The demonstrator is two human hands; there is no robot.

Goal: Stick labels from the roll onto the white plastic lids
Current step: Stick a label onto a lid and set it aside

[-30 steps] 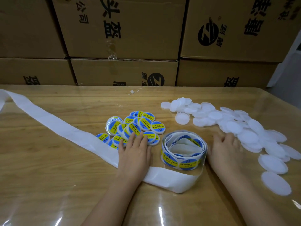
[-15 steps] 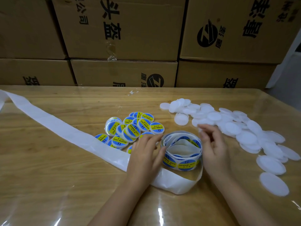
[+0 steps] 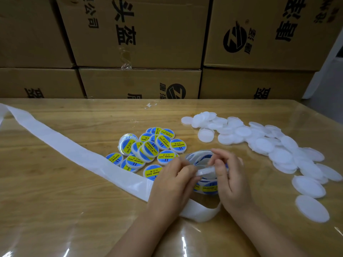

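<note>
**Warehouse bench (image 3: 55,210): working the next label loose**

Cardboard boxes (image 3: 141,34) with black print are stacked in a wall behind us. The bench is wood under a clear, glossy cover. Across its left half trails a long white ribbon of spent backing (image 3: 55,143), which curls round in front of our wrists.

To the right lies a wide scatter of plain lids (image 3: 263,145), overlapping one another. Left of centre is a smaller heap of labelled lids (image 3: 148,149), blue and yellow. Between the two piles, just in front of us, sits the roll (image 3: 207,187), loosely coiled.

Our left hand (image 3: 170,186) and right hand (image 3: 232,186) meet over the roll with fingers curled. Each appears to pinch the label strip (image 3: 204,171) that is stretched between them, though blur hides the exact fingertip contact.

We judge the strip thin, limp and very light, so it will flop and twist unless both hands keep it taut. A label should lift best from its edge where the backing bends away, and we should touch as little of the adhesive as possible.

The lids look stiff, light and smooth. They are likely to skate on the glossy cover, so we would take one by its rim and pin it flat while pressing the label down.
</note>
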